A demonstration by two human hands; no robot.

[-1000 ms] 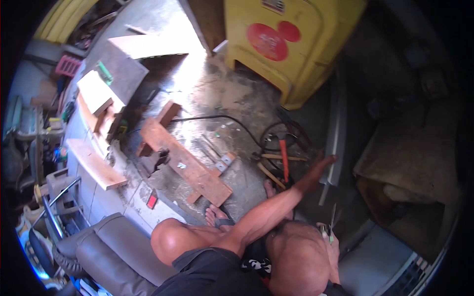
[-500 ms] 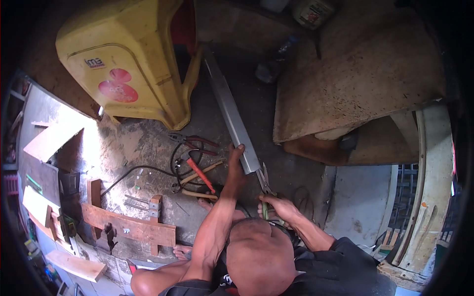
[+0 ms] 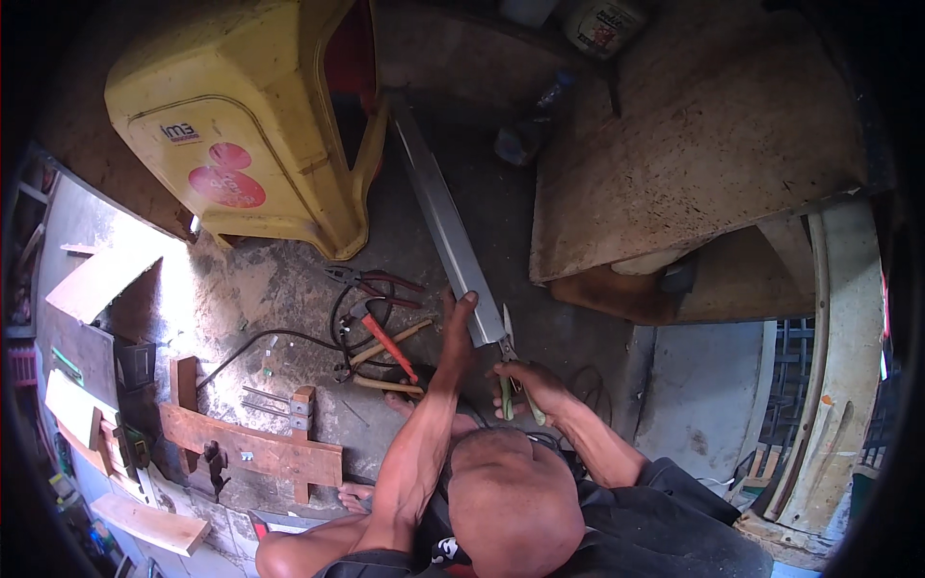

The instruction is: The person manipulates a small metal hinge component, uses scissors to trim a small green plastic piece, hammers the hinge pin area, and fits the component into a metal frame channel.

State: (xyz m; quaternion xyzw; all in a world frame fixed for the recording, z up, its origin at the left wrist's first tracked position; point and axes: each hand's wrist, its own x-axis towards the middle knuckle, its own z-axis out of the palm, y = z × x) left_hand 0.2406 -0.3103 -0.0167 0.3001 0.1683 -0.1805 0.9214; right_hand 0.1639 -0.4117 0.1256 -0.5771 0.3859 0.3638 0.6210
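On the floor (image 3: 501, 231), the yellow plastic stool (image 3: 231, 125) stands at upper left, much as it did half a second ago. The long grey metal channel (image 3: 448, 241) lies to its right; its long axis runs away from the person and leans left, the far end near the stool's leg, the near end pointing back toward the person and slightly right. A brown wooden plank (image 3: 260, 443) lies crosswise at lower left. The left hand (image 3: 460, 332) has its fingers clamped around the channel close to the near end, thumb on top. The right hand (image 3: 535, 385) has its fingers around the green-handled snips (image 3: 508, 352), whose handles are spread wider than before. A second ago the snips were well apart from the channel; now the blades are at its near end, pointing away from the person. Whether they bite the metal, I cannot tell.
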